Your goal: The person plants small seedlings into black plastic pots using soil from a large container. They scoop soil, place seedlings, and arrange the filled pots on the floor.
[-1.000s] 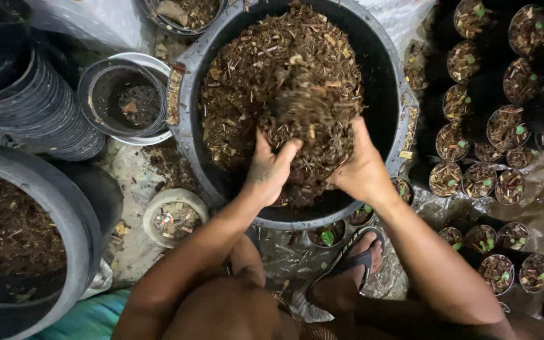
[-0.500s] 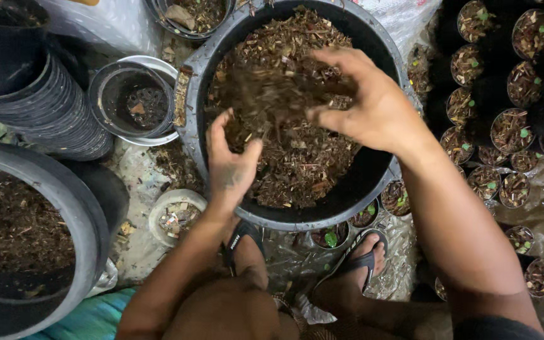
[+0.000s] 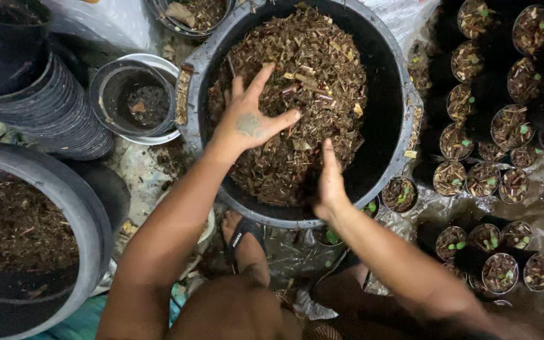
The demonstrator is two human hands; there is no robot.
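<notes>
Right hand point(image 3: 330, 182) (fingertips buried in mulch point(image 3: 310, 82))

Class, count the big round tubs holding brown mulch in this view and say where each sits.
2: the black tub at centre, under the left hand and right hand; the grey tub at lower left, partly cut off. Others may lie out of view.

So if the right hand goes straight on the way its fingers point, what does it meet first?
The right hand points up the picture, edge-on, so it would probably meet the brown mix in the black tub first; depth is unclear.
</notes>
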